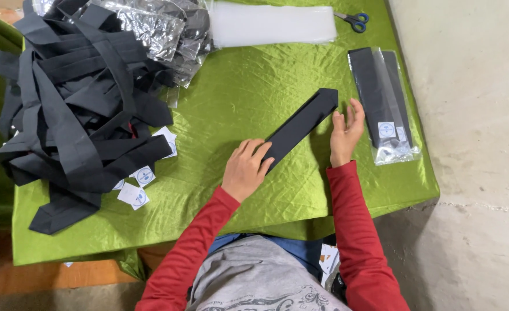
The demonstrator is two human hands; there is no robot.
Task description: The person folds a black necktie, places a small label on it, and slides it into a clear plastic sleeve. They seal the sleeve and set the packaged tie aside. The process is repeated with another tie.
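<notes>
Now the left hand lies flat on the near end of a folded black tie on the green cloth, pressing, not gripping. Just beside its far end, the right hand is open. It looks like smoothing; sliding it into a bag would need a careful grip.
</notes>
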